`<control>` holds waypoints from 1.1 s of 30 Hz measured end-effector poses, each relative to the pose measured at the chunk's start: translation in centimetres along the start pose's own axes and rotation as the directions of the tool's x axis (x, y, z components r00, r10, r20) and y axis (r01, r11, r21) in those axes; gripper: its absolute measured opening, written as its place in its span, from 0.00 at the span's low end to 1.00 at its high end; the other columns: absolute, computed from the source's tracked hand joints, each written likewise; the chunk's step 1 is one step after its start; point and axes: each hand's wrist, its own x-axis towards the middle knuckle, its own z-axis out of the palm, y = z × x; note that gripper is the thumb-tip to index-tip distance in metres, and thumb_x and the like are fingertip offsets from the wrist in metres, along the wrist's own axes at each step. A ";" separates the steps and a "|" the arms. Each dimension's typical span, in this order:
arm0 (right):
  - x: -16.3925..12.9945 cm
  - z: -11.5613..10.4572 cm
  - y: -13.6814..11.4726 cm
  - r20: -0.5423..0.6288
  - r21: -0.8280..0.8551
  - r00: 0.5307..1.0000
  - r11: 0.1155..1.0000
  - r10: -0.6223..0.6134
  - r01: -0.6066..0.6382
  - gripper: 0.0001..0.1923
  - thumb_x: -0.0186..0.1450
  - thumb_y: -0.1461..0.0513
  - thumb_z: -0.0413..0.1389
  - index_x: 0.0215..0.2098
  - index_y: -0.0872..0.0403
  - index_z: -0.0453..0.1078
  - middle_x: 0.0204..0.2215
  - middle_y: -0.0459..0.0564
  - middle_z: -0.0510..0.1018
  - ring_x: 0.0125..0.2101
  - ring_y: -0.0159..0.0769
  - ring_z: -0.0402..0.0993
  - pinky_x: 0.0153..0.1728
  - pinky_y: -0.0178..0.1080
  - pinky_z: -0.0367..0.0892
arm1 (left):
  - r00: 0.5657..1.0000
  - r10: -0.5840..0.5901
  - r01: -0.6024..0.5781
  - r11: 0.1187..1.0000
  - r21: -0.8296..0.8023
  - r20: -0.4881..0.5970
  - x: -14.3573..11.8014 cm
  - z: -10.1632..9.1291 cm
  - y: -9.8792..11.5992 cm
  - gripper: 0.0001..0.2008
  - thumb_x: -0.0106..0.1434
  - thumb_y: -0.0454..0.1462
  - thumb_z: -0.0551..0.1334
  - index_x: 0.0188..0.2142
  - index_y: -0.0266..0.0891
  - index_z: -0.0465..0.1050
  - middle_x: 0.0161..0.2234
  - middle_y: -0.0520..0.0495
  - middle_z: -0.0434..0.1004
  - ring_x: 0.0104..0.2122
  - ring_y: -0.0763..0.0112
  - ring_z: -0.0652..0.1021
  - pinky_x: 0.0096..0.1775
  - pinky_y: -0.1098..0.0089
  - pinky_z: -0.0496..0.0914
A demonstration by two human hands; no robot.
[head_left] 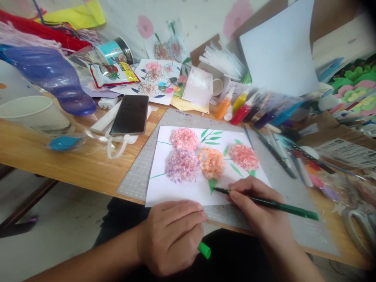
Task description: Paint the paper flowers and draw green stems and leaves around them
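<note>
Right hand (258, 203) grips green marker (273, 204) on unlettered flower sheet (176, 188); left hand (173, 235) clasps its cap (205, 250).

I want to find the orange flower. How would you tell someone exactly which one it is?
Start at the white paper on the grey cutting mat. Four fluffy flowers sit there. The orange flower is lower middle, just above the green pen tip; its neighbours are pink or purple.

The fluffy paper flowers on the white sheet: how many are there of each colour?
Pink fluffy paper flowers: 2
Purple fluffy paper flower: 1
Orange fluffy paper flower: 1
Total: 4
</note>
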 end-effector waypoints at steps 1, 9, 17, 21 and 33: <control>0.0 0.0 0.1 -0.019 -0.016 1.000 1.000 0.004 -0.005 0.05 0.59 0.61 0.60 0.25 0.51 0.72 0.21 0.43 0.77 0.20 0.28 0.70 0.20 0.29 0.63 | 1.000 0.001 -0.001 1.000 0.002 0.001 0.0 0.0 0.0 0.09 0.57 0.31 0.55 0.30 0.30 0.75 0.34 0.39 0.83 0.38 0.59 0.83 0.42 0.64 0.80; -0.3 -0.1 0.2 -0.020 0.000 0.998 0.999 -0.054 0.054 0.05 0.59 0.62 0.59 0.25 0.51 0.72 0.24 0.43 0.78 0.23 0.28 0.72 0.21 0.28 0.65 | 1.000 -0.012 0.012 1.000 -0.007 0.010 -0.1 0.0 0.1 0.10 0.57 0.31 0.55 0.31 0.30 0.76 0.35 0.39 0.83 0.39 0.59 0.82 0.43 0.64 0.79; -0.4 -0.2 -0.7 0.007 0.016 0.988 0.988 -0.152 0.152 0.06 0.59 0.65 0.59 0.25 0.50 0.71 0.22 0.42 0.77 0.25 0.29 0.74 0.24 0.28 0.66 | 1.000 -0.008 0.008 1.000 -0.002 -0.001 0.0 0.0 0.0 0.09 0.56 0.31 0.56 0.31 0.30 0.75 0.35 0.39 0.83 0.38 0.60 0.82 0.42 0.64 0.79; -0.3 -0.1 -1.0 0.046 0.036 0.984 0.985 -0.172 0.170 0.06 0.58 0.65 0.59 0.24 0.50 0.70 0.21 0.41 0.76 0.25 0.29 0.74 0.23 0.28 0.66 | 1.000 -0.004 0.004 1.000 0.000 0.004 -0.2 0.1 0.1 0.10 0.56 0.31 0.56 0.32 0.30 0.75 0.36 0.39 0.83 0.40 0.59 0.82 0.43 0.63 0.79; -0.4 0.5 0.0 -0.101 -0.088 0.995 0.996 0.015 -0.024 0.07 0.60 0.59 0.58 0.25 0.52 0.70 0.21 0.44 0.76 0.21 0.30 0.69 0.19 0.31 0.61 | 1.000 -0.003 0.003 1.000 0.026 0.002 0.0 -0.1 0.2 0.09 0.58 0.32 0.56 0.32 0.30 0.76 0.35 0.40 0.83 0.40 0.60 0.82 0.43 0.64 0.79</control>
